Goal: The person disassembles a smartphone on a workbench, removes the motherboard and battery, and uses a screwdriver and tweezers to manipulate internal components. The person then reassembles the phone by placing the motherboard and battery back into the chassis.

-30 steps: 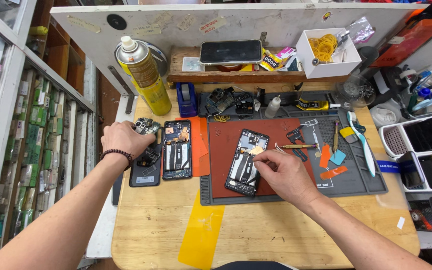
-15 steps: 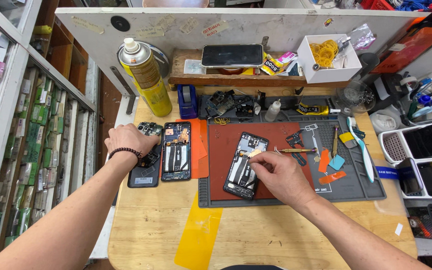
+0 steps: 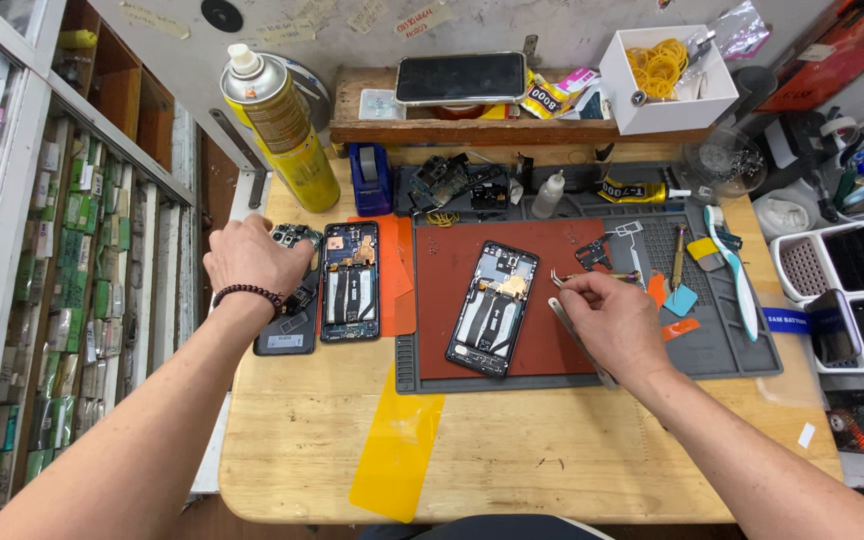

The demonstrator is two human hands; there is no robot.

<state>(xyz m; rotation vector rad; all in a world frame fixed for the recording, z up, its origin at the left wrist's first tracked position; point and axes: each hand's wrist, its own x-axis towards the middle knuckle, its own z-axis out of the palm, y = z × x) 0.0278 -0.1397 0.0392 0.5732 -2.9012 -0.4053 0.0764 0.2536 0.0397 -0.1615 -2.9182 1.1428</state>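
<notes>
The left hand (image 3: 252, 255) rests curled over a dark phone part (image 3: 290, 300) at the worktop's (image 3: 552, 450) left. The opened phone (image 3: 493, 307) lies on the red mat (image 3: 452, 300). The right hand (image 3: 612, 320) pinches tweezers (image 3: 592, 277); keep the tips low and steady.

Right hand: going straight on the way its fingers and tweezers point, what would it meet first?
The right hand points its tweezers left, toward the opened phone on the red mat. That phone's upper part probably comes first; height above it is unclear.
</notes>
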